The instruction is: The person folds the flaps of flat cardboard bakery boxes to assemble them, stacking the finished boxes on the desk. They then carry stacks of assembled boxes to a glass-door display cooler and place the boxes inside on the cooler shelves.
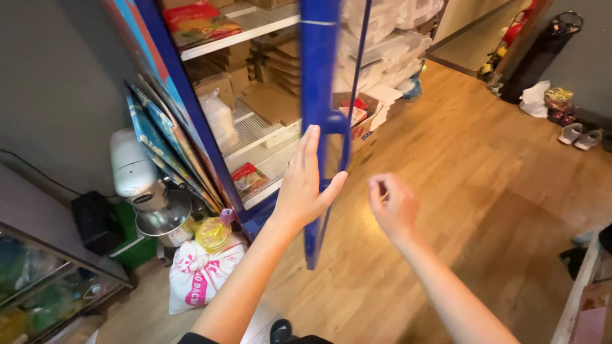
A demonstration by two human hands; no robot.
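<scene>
My left hand (305,185) lies flat with fingers extended against the edge of a blue fridge door (319,76), just beside its blue handle (336,137). The door stands partly open, seen edge-on. My right hand (392,205) hovers in the air to the right of the door, fingers loosely curled and holding nothing. Inside the blue display fridge (191,108) are wire shelves (252,130) with flat cardboard boxes (274,102) and packets.
A white stand mixer with a metal bowl (150,191) sits on the floor at the left, next to a white and pink sack (201,274). A glass display case (44,280) fills the lower left. Wooden floor spreads right; shoes and bags (561,108) lie by the far wall.
</scene>
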